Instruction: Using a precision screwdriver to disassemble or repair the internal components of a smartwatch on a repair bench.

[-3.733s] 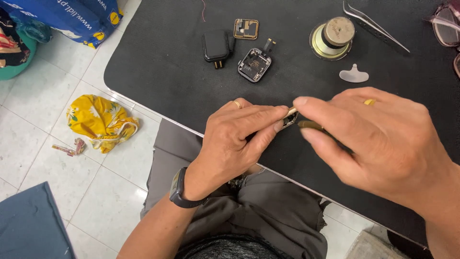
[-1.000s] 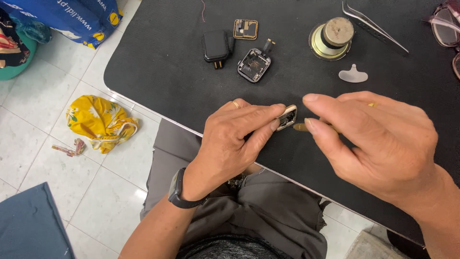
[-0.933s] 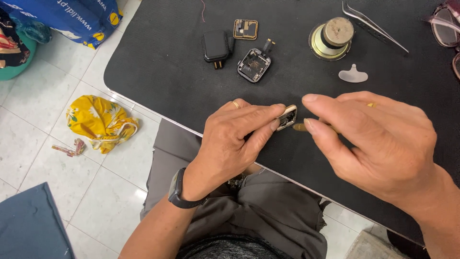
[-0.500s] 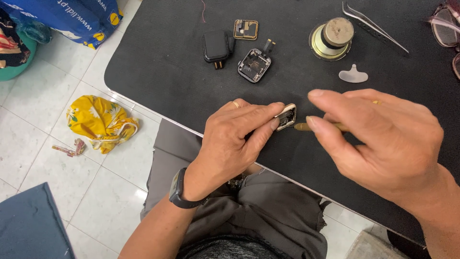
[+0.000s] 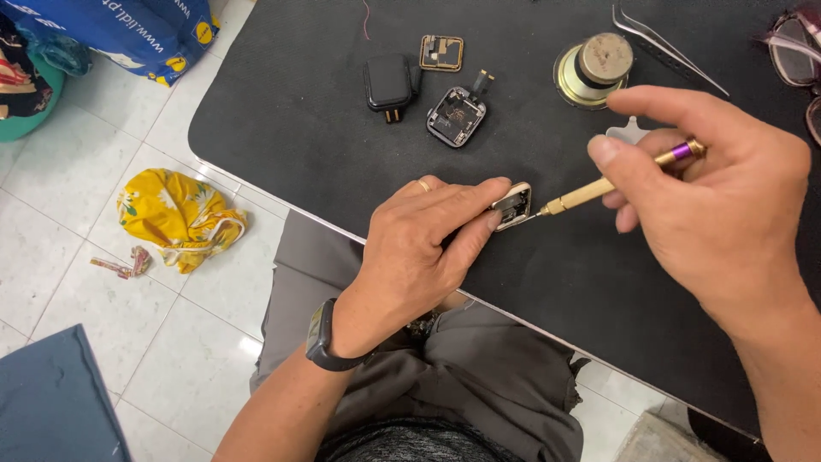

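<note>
My left hand [image 5: 423, 248] pinches a small open smartwatch case [image 5: 513, 206] against the black mat [image 5: 299, 145] near the table's front edge. My right hand [image 5: 718, 205] grips a thin brass screwdriver [image 5: 599, 190] with a purple band near its top. Its tip touches the right edge of the case. A ring sits on my left hand and a black watch on that wrist.
Farther back on the mat lie a black watch module [image 5: 389, 83], an opened watch body [image 5: 456, 115], a small square frame [image 5: 441, 53], a round brass tin [image 5: 594, 68], tweezers [image 5: 667, 47], a white pick [image 5: 627, 133] and glasses [image 5: 795, 56]. A yellow cloth [image 5: 175, 218] lies on the tiled floor.
My right hand has drawn back to the right and risen, exposing the full screwdriver shaft. The left hand keeps the case in place.
</note>
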